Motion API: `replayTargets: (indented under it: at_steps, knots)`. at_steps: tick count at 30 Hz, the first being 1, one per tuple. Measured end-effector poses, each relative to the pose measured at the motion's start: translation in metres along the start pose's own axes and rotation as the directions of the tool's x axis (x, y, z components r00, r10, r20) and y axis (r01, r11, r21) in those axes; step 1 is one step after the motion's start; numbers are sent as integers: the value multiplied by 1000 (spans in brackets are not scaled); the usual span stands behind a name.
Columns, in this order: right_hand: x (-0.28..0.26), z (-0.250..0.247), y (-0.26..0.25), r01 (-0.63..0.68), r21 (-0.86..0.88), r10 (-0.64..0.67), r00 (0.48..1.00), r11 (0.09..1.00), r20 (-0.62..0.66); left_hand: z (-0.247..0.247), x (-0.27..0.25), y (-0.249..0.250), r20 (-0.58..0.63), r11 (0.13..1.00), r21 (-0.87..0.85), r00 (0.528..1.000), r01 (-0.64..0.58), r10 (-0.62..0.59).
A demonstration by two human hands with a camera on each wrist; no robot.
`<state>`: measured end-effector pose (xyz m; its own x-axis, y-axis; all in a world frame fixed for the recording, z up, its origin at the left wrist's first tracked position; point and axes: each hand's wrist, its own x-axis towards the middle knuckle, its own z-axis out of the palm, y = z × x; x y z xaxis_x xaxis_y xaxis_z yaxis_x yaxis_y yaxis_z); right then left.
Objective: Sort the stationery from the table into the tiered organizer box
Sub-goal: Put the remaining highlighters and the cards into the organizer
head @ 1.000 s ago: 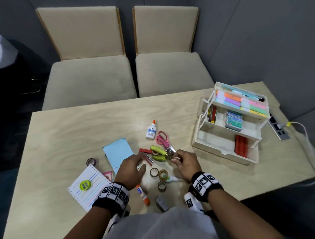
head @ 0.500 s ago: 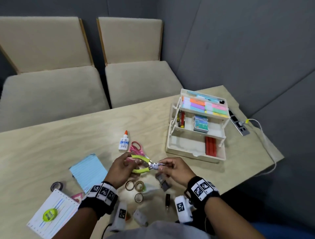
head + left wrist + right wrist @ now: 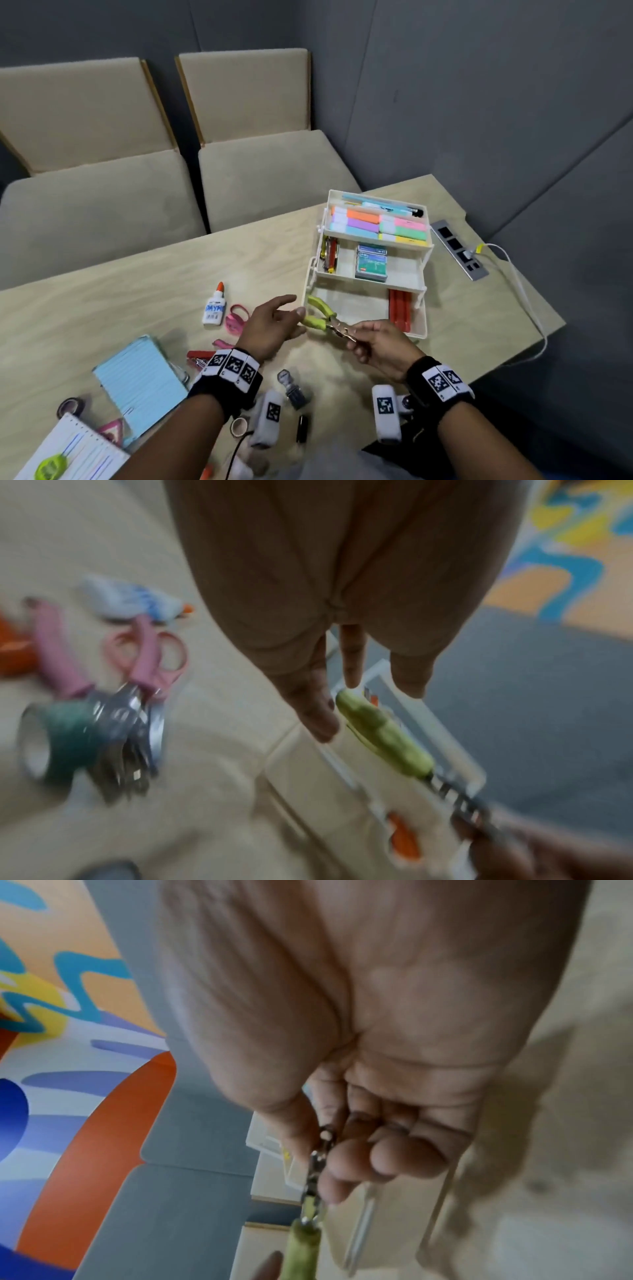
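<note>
Tiered organizer box (image 3: 419,330): white, three stepped trays open, near the bench's (image 3: 137,291) right end toward its far edge. Top tray full of highlighters, middle tray part filled, bottom tray holds red items at its right side.

Green-handled hole punch (image 3: 317,315): held in the air over the bottom tray's front-left corner, handles pointing into the tray. Risk: the handles catch on the tray wall or the middle tier's bracket, tipping the light box or knocking the tool loose.

Right hand (image 3: 375,342): thumb and fingers pinched on the punch's metal head, a small smooth purchase. Risk: the heavier handle end swings down and twists out of the pinch.

Left hand (image 3: 270,323): fingers spread and relaxed, one fingertip apparently touching a handle, though blur leaves contact uncertain. Risk: little support if the tool slips.

Loose stationery at the bench's near edge, tape rolls included: may be swept off by a wrist.
</note>
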<state>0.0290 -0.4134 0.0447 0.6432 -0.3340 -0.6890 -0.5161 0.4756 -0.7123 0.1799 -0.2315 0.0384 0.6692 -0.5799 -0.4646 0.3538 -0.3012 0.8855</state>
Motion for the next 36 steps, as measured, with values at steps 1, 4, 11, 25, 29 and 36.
replayTargets:
  at_steps: [1, 4, 11, 25, 29, 36]
  knots:
    - [1, -9, 0, -16, 24, 17, 999, 1000, -30, 5, 4, -3, 19, 978, 196, 998, -66, 64]
    - [8, -31, -2, -40, 71, 47, 993, 997, -106, 23, 15, -9, 161, 652, 720, 972, -236, 173]
    - [44, -20, -29, -77, 142, 105, 973, 987, -206, 46, 29, -9, 278, 293, 911, 957, -290, 84]
    - [117, 25, -40, 38, -816, -49, 999, 577, 12, 50, 16, -3, 273, 356, 891, 959, -282, 77]
    - [127, 30, -34, 47, -865, -60, 998, 500, 20, 48, 18, -17, 249, 372, 893, 966, -255, 65]
    - [126, 22, -22, 123, -894, -124, 989, 431, 76, 41, 17, -33, 246, 452, 840, 953, -300, 176]
